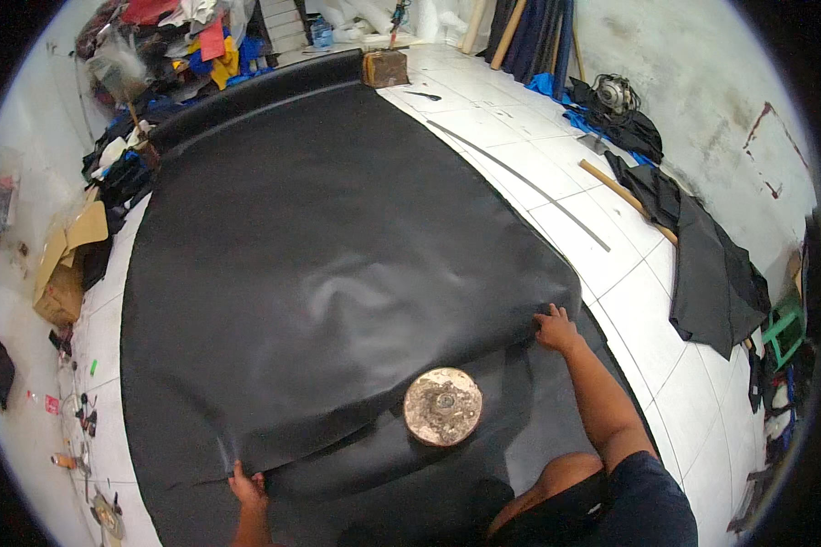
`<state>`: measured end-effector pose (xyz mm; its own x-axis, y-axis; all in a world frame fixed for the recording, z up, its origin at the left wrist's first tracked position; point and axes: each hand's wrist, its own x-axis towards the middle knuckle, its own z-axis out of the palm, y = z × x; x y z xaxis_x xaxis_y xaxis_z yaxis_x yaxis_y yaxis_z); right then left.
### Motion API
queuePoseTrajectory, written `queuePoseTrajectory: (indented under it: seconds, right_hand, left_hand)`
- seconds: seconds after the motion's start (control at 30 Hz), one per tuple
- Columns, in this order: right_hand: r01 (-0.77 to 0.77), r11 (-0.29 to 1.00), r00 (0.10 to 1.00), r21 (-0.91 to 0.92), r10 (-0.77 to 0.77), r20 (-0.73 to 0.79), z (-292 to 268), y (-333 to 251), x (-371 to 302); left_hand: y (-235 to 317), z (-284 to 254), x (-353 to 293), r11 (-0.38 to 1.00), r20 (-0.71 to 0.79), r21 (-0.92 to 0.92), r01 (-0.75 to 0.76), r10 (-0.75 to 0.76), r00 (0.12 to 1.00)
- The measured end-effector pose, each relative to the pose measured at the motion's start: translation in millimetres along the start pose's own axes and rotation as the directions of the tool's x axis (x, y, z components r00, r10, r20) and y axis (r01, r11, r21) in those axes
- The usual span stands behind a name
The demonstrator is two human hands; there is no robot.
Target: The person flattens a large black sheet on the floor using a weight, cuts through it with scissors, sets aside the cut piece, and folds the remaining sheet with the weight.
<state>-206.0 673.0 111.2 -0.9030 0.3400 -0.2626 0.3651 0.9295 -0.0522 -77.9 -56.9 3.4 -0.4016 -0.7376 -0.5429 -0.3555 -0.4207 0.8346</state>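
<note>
A wide sheet of black, leather-like material covers the floor before me, with soft ripples in its near half. My left hand is closed on its near edge at the lower left, thumb and fingers pinching it. Further right, my right hand grips the same edge near its right corner. Between the hands that edge is raised a little over another black layer beneath. A round, worn, cream-and-brown disc sits on the lower layer, just by the raised edge, touched by neither hand.
A black roll lies across the far end, with a brown block at its right end. Fabric scraps and a cardboard box stand left. On the right tiles lie a thin strip, a tube and black cloth.
</note>
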Motion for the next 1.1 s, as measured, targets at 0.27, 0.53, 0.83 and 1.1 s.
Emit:
queuePoseTrajectory:
  seconds: [0.27,0.53,0.83,1.1]
  right_hand:
    - [0.811,0.576,0.564,0.101,-0.816,0.126,-61.4,-191.6,-148.5]
    - [0.731,0.675,0.682,0.097,-0.727,-0.084,-32.9,-181.1,-133.7]
    - [0.498,0.839,0.845,0.217,-0.526,0.092,-71.4,-93.8,-189.6]
    - [0.056,0.998,0.993,0.005,-0.056,0.105,-48.3,7.5,-260.7]
  left_hand:
    - [-29.7,-2.9,-23.8,0.934,0.483,-0.091,0.345,-0.261,0.836]
    - [16.1,31.0,-38.8,0.946,0.600,0.323,-0.032,-0.178,0.780]
    - [-3.2,24.0,-40.5,0.966,0.441,0.198,0.165,-0.239,0.865]
    - [6.6,8.1,-18.5,0.991,0.313,-0.069,0.116,-0.089,0.946]
